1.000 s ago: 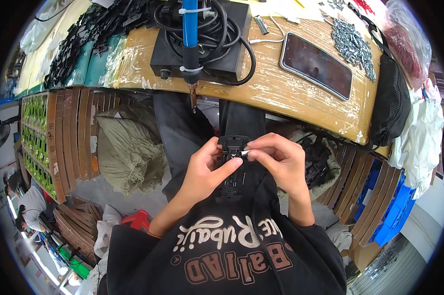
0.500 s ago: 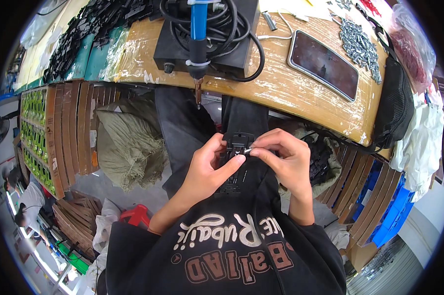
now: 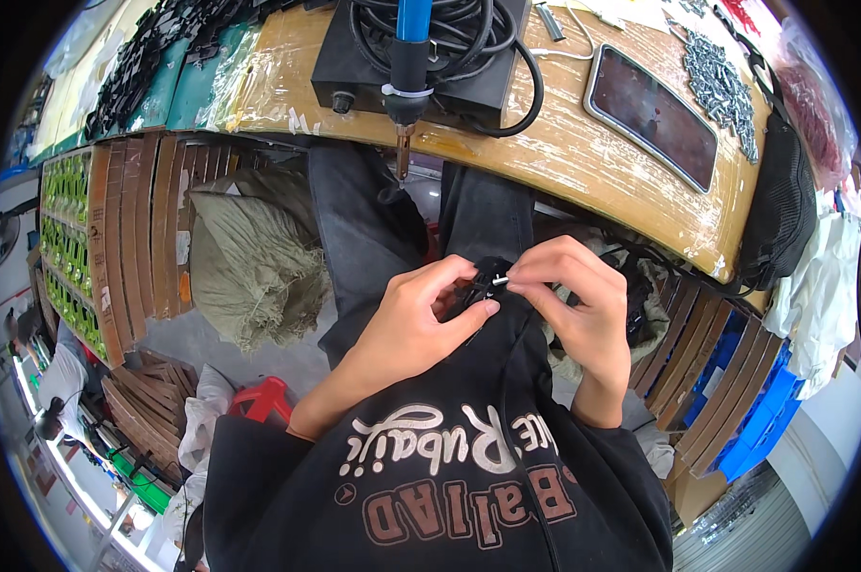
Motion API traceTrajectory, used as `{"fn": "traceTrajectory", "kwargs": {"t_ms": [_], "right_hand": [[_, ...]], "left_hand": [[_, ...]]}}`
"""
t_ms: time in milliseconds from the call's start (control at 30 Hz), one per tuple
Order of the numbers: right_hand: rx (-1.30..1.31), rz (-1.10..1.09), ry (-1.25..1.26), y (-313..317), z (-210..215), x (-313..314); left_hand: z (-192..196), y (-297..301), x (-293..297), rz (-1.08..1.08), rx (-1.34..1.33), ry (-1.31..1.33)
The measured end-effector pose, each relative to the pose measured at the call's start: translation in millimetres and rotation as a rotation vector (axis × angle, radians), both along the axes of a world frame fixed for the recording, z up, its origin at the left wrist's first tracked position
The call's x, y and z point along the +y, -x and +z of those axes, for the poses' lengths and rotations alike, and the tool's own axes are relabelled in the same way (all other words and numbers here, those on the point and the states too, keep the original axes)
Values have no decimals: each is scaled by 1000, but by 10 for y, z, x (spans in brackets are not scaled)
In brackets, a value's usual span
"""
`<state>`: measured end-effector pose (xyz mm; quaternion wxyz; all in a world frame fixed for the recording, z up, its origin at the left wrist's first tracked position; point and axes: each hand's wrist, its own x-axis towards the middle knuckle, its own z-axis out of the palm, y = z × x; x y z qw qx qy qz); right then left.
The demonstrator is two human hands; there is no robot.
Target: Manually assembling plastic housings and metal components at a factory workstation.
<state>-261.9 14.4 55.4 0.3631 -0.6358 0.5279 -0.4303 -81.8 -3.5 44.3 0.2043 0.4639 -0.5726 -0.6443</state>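
Note:
Both of my hands meet over my lap, below the table edge. My left hand (image 3: 413, 320) and my right hand (image 3: 575, 301) pinch a small black part (image 3: 488, 279) with a pale metal bit between their fingertips. The part is mostly hidden by my fingers. Just above them, a blue-handled electric screwdriver (image 3: 407, 65) lies on a black box (image 3: 421, 48) with coiled black cable, its tip pointing over the table edge toward me.
The wooden table (image 3: 583, 153) holds a dark phone (image 3: 651, 116), a heap of small screws (image 3: 726, 76) and black parts (image 3: 163, 48) at far left. A black bag (image 3: 778, 205) hangs at right. Cardboard stacks (image 3: 135, 238) and a grey-green sack (image 3: 249, 257) stand under the table.
My hands stay together on the small part, with the fingers shifting slightly. The view has tilted, so the table sits higher in the picture.

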Motion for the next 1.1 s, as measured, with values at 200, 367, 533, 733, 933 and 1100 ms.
{"fn": "traceTrajectory", "kwargs": {"t_ms": [200,367,533,733,933,1100], "right_hand": [[22,50,-42,-9,1,-28],[-16,32,-39,-35,-56,-26],[-10,22,-55,-51,-52,-14],[14,-3,-71,-86,-22,-11],[29,-19,-82,-116,-20,8],[-9,-40,-140,-121,-1,19]], "left_hand": [[33,22,-5,-28,-18,148],[149,27,-45,-96,-93,103],[131,17,-51,-120,-109,140],[122,19,-56,-168,-153,306],[92,17,-49,-177,-190,410],[131,15,-56,-198,-205,399]]}}
